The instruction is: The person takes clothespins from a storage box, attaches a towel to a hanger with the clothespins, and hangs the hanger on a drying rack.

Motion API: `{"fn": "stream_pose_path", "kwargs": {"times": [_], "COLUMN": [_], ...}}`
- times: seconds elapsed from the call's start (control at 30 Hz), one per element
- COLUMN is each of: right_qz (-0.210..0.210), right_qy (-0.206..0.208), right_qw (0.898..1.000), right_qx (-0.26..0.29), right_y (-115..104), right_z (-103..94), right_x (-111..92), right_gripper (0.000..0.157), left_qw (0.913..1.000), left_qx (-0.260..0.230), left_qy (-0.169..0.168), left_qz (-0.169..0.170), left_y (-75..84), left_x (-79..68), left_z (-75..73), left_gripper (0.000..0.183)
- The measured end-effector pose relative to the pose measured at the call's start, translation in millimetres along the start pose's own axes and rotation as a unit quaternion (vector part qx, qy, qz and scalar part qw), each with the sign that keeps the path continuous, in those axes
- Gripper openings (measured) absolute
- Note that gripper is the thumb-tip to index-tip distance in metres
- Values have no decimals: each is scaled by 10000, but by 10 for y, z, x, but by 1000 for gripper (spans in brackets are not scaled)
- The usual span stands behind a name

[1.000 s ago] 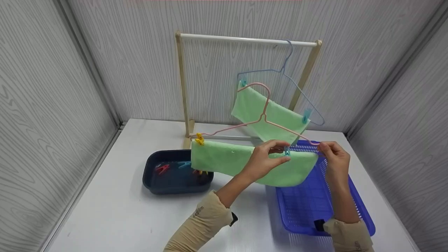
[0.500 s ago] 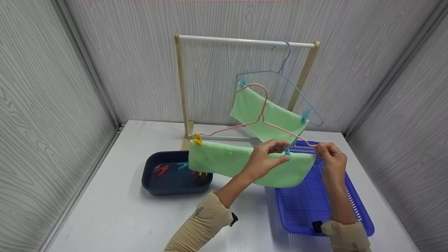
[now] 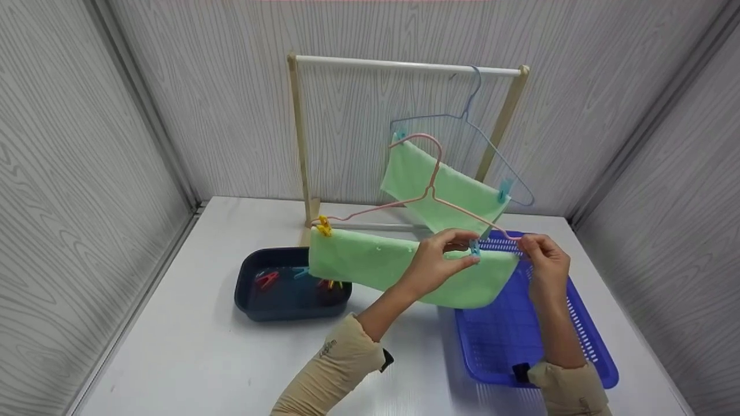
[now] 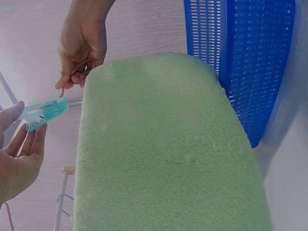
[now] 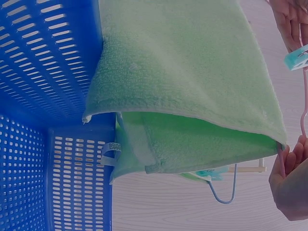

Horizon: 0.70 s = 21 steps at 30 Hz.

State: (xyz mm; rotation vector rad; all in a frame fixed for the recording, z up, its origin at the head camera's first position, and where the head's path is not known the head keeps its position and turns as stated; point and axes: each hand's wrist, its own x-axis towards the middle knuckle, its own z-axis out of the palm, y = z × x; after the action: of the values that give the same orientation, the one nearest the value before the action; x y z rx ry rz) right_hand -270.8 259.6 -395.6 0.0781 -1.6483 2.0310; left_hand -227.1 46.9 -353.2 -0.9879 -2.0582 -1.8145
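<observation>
A light green towel (image 3: pixel 358 254) hangs folded over the lower bar of a pink wire hanger (image 3: pixel 384 206). At the hanger's left end, a yellow clothespin (image 3: pixel 325 226) clips the towel. My left hand (image 3: pixel 430 266) pinches a light blue clothespin (image 3: pixel 474 248) between thumb and fingers, in front of the towel's right part. In the left wrist view this clothespin (image 4: pixel 48 114) is beside the towel's edge, apart from it. My right hand (image 3: pixel 546 266) pinches the right end of the pink hanger, close to the towel's top corner.
Behind, a blue hanger (image 3: pixel 483 136) with another green towel (image 3: pixel 425 185) hangs from a white-barred rack (image 3: pixel 376 62). A dark tray (image 3: pixel 248 309) holding several clothespins stands at left. On the right is a blue basket (image 3: pixel 480 372), partly under the held towel.
The pink hanger and its towel have shifted slightly left, along with my right hand. My left hand keeps its pinch on the light blue clothespin, almost unmoved.
</observation>
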Motion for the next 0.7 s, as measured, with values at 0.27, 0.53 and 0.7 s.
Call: {"fn": "stream_pose_path", "kwargs": {"times": [0.27,0.53,0.7], "right_qz": [-9,18,70], "right_qy": [-77,-41,-47], "right_qw": [10000,9999,9997], "right_qx": [11,122,216], "right_y": [-1,-2,-10], "right_z": [-2,8,8], "right_x": [-14,-4,-4], "right_gripper": [19,19,19], "left_qw": [10000,10000,10000], "left_qx": [-39,-73,-61], "left_qy": [-32,13,15], "left_qz": [-12,-25,53], "left_y": [-37,-321,-386], "left_x": [31,86,105], "left_z": [26,119,141], "left_gripper": [33,35,35]}}
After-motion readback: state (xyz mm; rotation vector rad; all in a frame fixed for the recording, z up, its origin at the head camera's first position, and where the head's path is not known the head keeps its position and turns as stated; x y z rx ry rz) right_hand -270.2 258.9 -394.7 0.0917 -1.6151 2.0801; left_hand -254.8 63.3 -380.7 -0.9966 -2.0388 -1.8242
